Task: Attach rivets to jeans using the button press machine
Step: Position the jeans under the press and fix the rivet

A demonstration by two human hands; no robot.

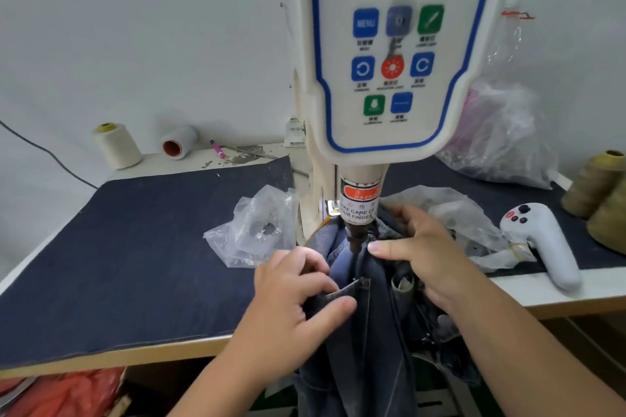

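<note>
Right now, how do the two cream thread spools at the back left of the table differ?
The left cream spool stands upright, its yellowish core opening facing up; the right cream spool lies on its side, its orange-red core opening facing the camera. The left one looks fuller. Both carry pale thread and sit beside the wall.

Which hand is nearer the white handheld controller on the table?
Right. The right hand lies on the jeans just left of the controller; the left hand is farther left, pinching the jeans.
</note>
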